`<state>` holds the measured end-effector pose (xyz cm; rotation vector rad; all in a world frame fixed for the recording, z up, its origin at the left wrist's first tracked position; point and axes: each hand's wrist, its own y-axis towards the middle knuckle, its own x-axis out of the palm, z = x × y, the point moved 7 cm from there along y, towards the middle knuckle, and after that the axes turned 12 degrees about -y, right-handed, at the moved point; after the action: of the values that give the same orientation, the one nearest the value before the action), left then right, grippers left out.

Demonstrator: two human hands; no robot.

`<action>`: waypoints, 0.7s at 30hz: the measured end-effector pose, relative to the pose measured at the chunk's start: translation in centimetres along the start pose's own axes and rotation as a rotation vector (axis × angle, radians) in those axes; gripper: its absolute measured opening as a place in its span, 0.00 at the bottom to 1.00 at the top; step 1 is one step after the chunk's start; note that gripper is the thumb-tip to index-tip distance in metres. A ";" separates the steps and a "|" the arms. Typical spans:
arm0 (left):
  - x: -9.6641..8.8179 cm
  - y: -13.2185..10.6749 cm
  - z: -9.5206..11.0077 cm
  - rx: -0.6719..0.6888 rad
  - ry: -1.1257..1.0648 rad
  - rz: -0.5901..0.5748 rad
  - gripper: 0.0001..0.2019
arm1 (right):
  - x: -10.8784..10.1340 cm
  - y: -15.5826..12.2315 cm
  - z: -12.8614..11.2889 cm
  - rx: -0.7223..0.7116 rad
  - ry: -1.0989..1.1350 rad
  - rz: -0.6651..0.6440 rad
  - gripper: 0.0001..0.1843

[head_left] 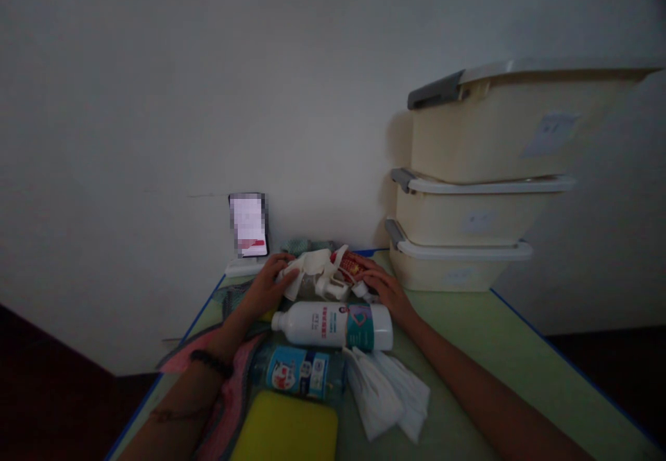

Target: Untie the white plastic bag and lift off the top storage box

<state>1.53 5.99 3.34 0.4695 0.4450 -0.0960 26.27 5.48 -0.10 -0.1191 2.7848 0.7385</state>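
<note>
My left hand [268,286] is closed around a white spray head and crumpled white cloth [312,272] at the far part of the green table [468,322]. My right hand [382,289] rests with fingers curled on a red-labelled item [347,264] beside that bundle. Just in front of both hands a white bottle [333,325] with a teal label lies on its side. Closer to me lies a clear bottle with a blue label [296,372].
Three cream lidded storage bins [468,190] are stacked at the back right against the wall. A phone [248,225] stands on a stand at the back. White folded cloths [388,395], a yellow sponge [286,430] and pink fabric [234,392] lie near the front edge.
</note>
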 end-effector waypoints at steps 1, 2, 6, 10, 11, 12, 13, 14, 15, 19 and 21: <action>0.0 0.0 0.0 -0.001 0.002 0.002 0.13 | 0.0 0.0 0.0 0.000 0.000 0.000 0.10; 0.0 0.0 0.0 -0.003 0.004 0.002 0.13 | 0.0 0.0 0.1 0.001 0.000 -0.001 0.10; 0.0 0.0 0.0 -0.012 0.010 -0.009 0.13 | 0.0 0.0 0.1 0.008 -0.002 -0.018 0.10; 0.1 0.0 0.1 -0.009 0.010 -0.013 0.13 | 0.0 0.0 0.0 0.002 -0.002 -0.029 0.11; 0.1 0.0 0.2 -0.008 0.010 -0.013 0.14 | 0.0 0.0 -0.1 -0.002 -0.002 -0.029 0.11; 0.1 -0.1 0.2 -0.007 0.011 -0.013 0.13 | 0.1 0.0 -0.1 -0.007 -0.002 -0.029 0.11; 0.1 -0.1 0.2 -0.006 0.012 -0.013 0.13 | 0.1 0.0 -0.1 -0.011 -0.001 -0.027 0.11; 0.0 -0.1 0.2 -0.005 0.014 -0.013 0.13 | 0.1 0.0 -0.1 -0.014 -0.002 -0.026 0.11; 0.0 -0.1 0.2 -0.005 0.016 -0.013 0.13 | 0.1 0.1 -0.1 -0.016 -0.002 -0.026 0.11; 0.1 -0.1 0.3 -0.009 0.022 -0.016 0.14 | 0.1 0.0 -0.2 -0.020 -0.006 -0.028 0.11; 0.1 -0.1 0.4 -0.010 0.024 -0.018 0.14 | 0.1 0.0 -0.2 -0.015 -0.011 -0.030 0.12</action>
<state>1.75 5.73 3.59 0.4573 0.4734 -0.1059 26.12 5.38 0.03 -0.1592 2.7613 0.7501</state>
